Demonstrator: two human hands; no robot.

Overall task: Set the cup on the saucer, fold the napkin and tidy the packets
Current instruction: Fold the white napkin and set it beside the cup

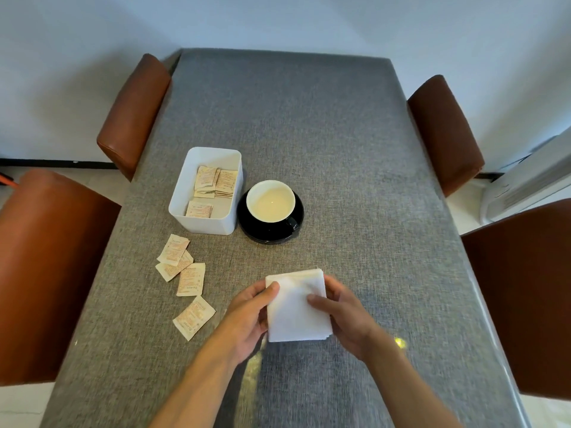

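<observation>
1. The left hand [247,316] holds the left edge of the white napkin [296,307], with the thumb on top and the fingers curled under it.
2. The right hand [346,316] grips the right edge of the same napkin, thumb on top; the napkin is folded into a thick square between the two hands, and it seems lifted a little above the grey surface [340,149], though the blur makes this uncertain.
3. Beyond the hands, the cup [271,201] stands on the black saucer [262,233].
4. Just beside the saucer, beyond the left hand, is a white box [185,193] with several packets inside [216,182].
5. Four loose packets [185,273] lie on the surface to the left of the left hand, two of them overlapping.
6. Brown chairs [46,257] stand on both sides of the surface.
</observation>
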